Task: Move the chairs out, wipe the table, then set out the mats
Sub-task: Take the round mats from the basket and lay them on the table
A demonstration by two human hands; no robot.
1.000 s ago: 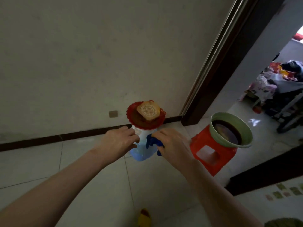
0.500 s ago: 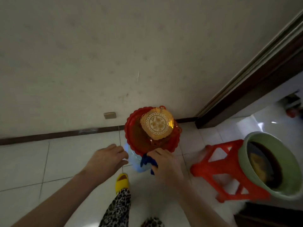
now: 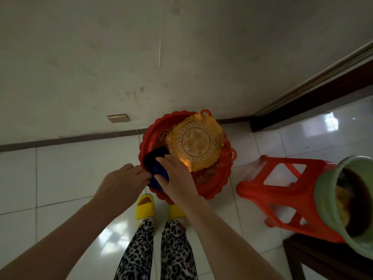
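A round red tray [image 3: 212,186] with a scalloped rim stands by the wall, right in front of my feet. Gold lace mats [image 3: 194,142] lie stacked in it, toward the back. A dark blue cloth [image 3: 156,161] sits at the tray's near left edge. My right hand [image 3: 177,178] rests on the cloth with fingers curled over it. My left hand [image 3: 123,182] touches the cloth and the tray rim from the left. What the tray stands on is hidden under it.
To the right stands an orange plastic stool [image 3: 282,190] carrying a green basin [image 3: 327,203] with dark contents. A dark wooden edge [image 3: 314,259] shows at bottom right, a dark door frame [image 3: 314,93] at upper right. White floor tiles lie all around.
I have stepped closer and look more steeply down; the tray now fills the middle. My right hand has brought the blue cloth up onto the tray, and my left hand has joined it.
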